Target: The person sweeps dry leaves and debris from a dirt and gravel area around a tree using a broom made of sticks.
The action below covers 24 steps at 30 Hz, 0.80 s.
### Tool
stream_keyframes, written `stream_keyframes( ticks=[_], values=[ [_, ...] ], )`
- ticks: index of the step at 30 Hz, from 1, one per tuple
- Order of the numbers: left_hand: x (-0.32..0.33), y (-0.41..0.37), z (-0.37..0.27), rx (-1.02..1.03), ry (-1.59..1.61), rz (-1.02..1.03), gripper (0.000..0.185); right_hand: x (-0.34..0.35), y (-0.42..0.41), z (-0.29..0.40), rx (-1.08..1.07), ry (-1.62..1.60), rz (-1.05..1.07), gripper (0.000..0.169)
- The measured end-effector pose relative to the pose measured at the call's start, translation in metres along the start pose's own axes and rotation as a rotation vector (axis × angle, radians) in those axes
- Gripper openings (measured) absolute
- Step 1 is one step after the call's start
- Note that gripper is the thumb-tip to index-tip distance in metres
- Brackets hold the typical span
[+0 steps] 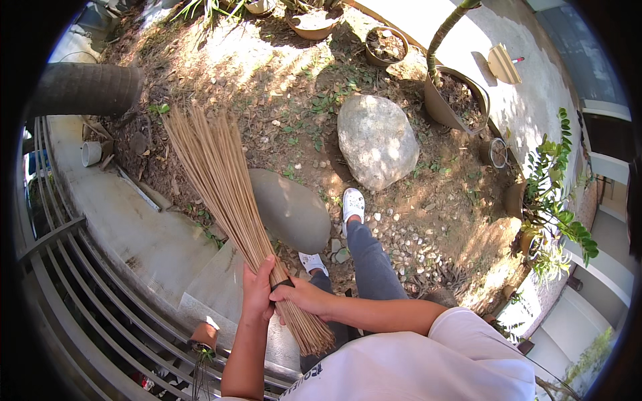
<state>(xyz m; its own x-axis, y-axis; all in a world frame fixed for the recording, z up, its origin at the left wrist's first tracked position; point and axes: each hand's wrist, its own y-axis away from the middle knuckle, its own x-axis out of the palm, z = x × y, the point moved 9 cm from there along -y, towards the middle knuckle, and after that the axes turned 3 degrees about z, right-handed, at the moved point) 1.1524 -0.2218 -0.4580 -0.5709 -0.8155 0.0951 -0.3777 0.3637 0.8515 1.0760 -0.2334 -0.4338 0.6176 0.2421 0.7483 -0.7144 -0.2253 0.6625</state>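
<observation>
A stick broom of thin brown ribs [228, 200] lies slantwise before me, its loose ends spread toward the upper left and its thick butt end near my body. My left hand [258, 289] grips the bundle on its left side, thumb laid along the ribs. Just beside it, my right hand [303, 298] is closed round the broom at a dark band [282, 286]. The two hands are close together, and their palms are hidden. Below the broom's middle part lies a smooth grey boulder [296, 213], partly covered by the ribs.
A large pale boulder [377, 143] sits ahead of my white clog [353, 204]. Potted plants [454, 108] line the right and far edges. A metal railing [115, 311] and a concrete ledge [130, 225] run along the left, near a tree trunk [85, 90]. Dry leaves and pebbles [416, 250] cover soil.
</observation>
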Motion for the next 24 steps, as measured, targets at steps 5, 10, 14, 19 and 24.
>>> stream_keyframes(
  ticks=[5,10,14,19,24],
  values=[
    [0.048,0.02,0.062,-0.561,0.067,0.146,0.024,-0.014,0.043,-0.024,0.149,-0.408,-0.197,0.026],
    [0.031,-0.047,0.019,-0.327,0.059,0.016,0.028,-0.015,-0.016,0.034,0.171,-0.275,0.162,0.03],
    [0.047,-0.044,-0.013,-0.009,-0.011,-0.111,0.032,-0.035,0.003,0.054,0.165,-0.085,0.041,0.028],
    [0.067,-0.015,0.018,-0.356,-0.084,0.034,0.033,-0.017,0.045,0.045,0.166,-0.296,-0.052,0.028],
    [0.036,-0.054,0.005,-0.345,0.022,-0.098,0.028,-0.01,-0.015,0.064,0.185,-0.247,0.22,0.033]
  ],
)
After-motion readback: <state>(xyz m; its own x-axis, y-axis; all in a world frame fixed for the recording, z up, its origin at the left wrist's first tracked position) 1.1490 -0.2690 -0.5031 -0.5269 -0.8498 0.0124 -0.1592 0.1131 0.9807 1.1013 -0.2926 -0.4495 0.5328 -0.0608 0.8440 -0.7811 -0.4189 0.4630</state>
